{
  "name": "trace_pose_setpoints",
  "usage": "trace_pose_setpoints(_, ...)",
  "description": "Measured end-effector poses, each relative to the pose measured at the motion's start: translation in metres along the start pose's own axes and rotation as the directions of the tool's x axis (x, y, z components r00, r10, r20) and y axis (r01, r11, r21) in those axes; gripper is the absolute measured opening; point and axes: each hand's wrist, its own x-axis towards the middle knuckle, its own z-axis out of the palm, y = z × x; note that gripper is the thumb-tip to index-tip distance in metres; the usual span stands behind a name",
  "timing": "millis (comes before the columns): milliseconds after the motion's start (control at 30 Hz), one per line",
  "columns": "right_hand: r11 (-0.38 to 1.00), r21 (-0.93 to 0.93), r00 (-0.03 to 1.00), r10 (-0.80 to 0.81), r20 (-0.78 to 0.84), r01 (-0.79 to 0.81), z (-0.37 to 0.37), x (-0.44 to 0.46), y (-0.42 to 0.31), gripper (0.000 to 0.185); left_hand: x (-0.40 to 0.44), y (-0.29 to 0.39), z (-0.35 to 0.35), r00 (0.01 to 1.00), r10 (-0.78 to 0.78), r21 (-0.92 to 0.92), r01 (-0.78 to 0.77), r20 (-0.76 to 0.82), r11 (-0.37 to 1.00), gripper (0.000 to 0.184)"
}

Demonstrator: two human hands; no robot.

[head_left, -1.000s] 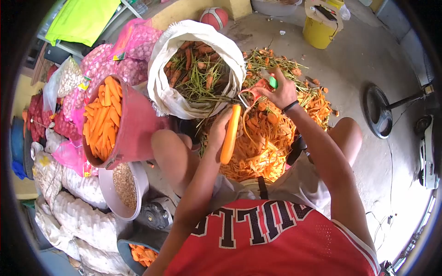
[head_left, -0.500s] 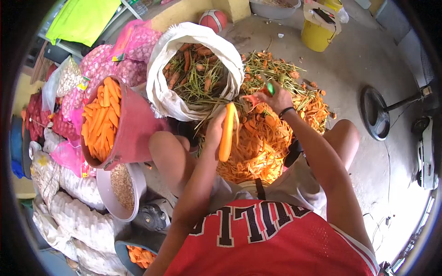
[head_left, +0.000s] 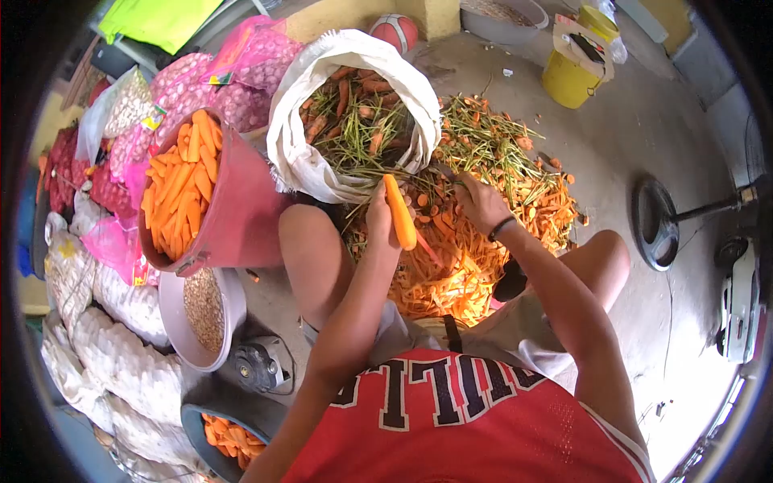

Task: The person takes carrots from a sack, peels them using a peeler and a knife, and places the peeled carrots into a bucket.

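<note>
My left hand (head_left: 378,213) is closed around a peeled carrot (head_left: 401,216), which points down toward me, its smooth orange side facing up. To the right, my right hand (head_left: 485,208) has its fingers curled around what looks like a knife (head_left: 444,170), a thin dark piece reaching up and left; its handle is hidden in the palm. Between my knees lies a heap of carrot peelings (head_left: 451,278), with a slim reddish-pink object (head_left: 428,252) on it that I cannot make out. Beyond the hands, a white sack (head_left: 286,105) holds unpeeled carrots (head_left: 342,98) and green stalks.
Peeled carrots fill a red bucket (head_left: 250,209) at left. Near it are a pale basin (head_left: 233,298), a grey container (head_left: 274,414) of carrot pieces and pink net bags (head_left: 258,60). Stalks and carrot ends (head_left: 499,141) cover the floor ahead. A yellow bucket (head_left: 568,80) and round black base (head_left: 654,224) stand right.
The green handle that showed at my right hand is out of sight, and that hand has moved slightly lower. My left hand still holds the carrot, raised slightly. The whole view has shifted a little.
</note>
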Motion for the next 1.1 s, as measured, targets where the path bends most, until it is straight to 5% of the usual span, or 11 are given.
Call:
trace_pose_setpoints(100,0.985,0.068,0.987,-0.159,0.013,0.158,-0.016,-0.019,-0.058,0.045,0.009,-0.005,0.004,0.978,0.145,-0.005,-0.147,-0.153,0.989,0.024)
trace_pose_setpoints(200,0.924,-0.056,0.924,-0.381,-0.041,0.378,-0.011,-0.03,-0.075,0.055,0.005,-0.011,0.011,0.977,0.102,0.001,-0.104,-0.186,0.995,0.023)
trace_pose_setpoints(400,0.947,-0.136,0.954,-0.299,-0.034,0.292,-0.012,-0.024,-0.063,0.07,-0.002,-0.022,0.037,0.983,0.059,-0.155,-0.087,-0.176,0.984,0.026)
trace_pose_setpoints(633,0.953,-0.084,0.953,-0.296,-0.069,0.29,-0.024,-0.022,-0.063,0.071,-0.004,-0.023,0.029,0.993,0.107,-0.044,-0.109,-0.048,0.993,0.029)
trace_pose_setpoints(900,0.936,-0.171,0.929,-0.333,-0.159,0.307,-0.027,-0.02,-0.044,0.047,-0.008,-0.021,0.034,0.972,0.226,-0.005,-0.226,-0.062,0.974,0.026)
trace_pose_setpoints(1000,0.92,-0.159,0.903,-0.385,-0.192,0.359,-0.03,-0.016,-0.045,0.044,-0.007,-0.014,0.025,0.964,0.246,0.016,-0.248,0.103,0.969,0.025)
trace_pose_setpoints(1100,0.952,-0.169,0.954,-0.275,-0.118,0.254,-0.033,-0.011,-0.034,0.048,-0.009,0.0,0.02,0.954,0.285,-0.02,-0.284,0.095,0.958,0.024)
